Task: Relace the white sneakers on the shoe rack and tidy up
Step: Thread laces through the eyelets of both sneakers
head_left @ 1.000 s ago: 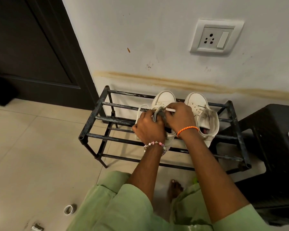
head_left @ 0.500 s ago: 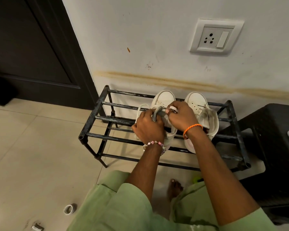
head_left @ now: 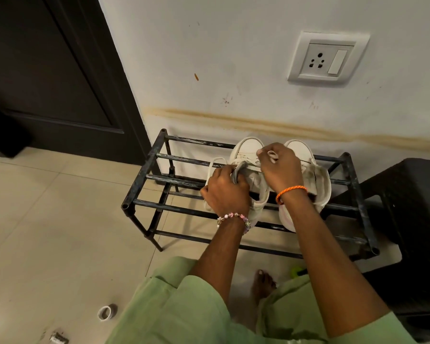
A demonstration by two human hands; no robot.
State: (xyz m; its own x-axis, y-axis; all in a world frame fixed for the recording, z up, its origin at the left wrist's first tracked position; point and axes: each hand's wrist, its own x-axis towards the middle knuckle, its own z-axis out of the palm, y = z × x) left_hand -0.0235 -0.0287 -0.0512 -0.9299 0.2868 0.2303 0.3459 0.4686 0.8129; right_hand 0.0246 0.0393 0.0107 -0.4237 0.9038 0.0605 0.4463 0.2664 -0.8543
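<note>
Two white sneakers sit toes-to-wall on the top bars of the black shoe rack (head_left: 144, 170), at about 12 o'clock from the person. Left sneaker (head_left: 247, 150) is the one in work; right sneaker (head_left: 320, 184) waits just beside it at 3 o'clock.

Step in hand, as judged: threading lace through the upper eyelets. To do it well, keep the tongue (head_left: 241, 170) pulled flat and clear, feed the lace end (head_left: 273, 155) squarely into the hole, then draw slack evenly.

Left hand (head_left: 224, 189): knuckles up, fingers curled round the grey tongue, wrist low over the shoe's collar. Right hand (head_left: 279, 167): arched over the laces, fingertips pinching the lace end. A loose lace loop (head_left: 212, 162) trails at 9 o'clock of the shoe.
</note>
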